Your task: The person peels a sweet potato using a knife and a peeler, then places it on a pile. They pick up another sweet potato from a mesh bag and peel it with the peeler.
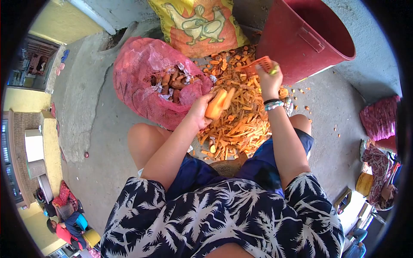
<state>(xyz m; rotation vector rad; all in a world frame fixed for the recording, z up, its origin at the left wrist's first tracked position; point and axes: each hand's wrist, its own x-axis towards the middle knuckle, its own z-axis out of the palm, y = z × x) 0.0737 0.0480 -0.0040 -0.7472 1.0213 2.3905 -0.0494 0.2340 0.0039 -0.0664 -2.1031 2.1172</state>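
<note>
My left hand (201, 112) is wrapped round a thick, peeled orange carrot (216, 105), above the heap of peels. A paler orange strip (229, 99) shows right beside the carrot. My right hand (271, 79) grips an orange-red slotted peeler (258, 65) with a yellow-green part, in front of the red bin and apart from the carrot. Its blade is too small to make out. Under both hands, a heap of orange peels (245, 129) and cut ends covers the floor between my legs.
A pink mesh sack (137, 86) of unpeeled brownish carrots (174, 81) stands open at left. Behind are a yellow-orange sack (202, 26) with printed birds and a tall red bin (284, 38). At far left, a person (69, 228) sits; bundles (380, 118) lie at right.
</note>
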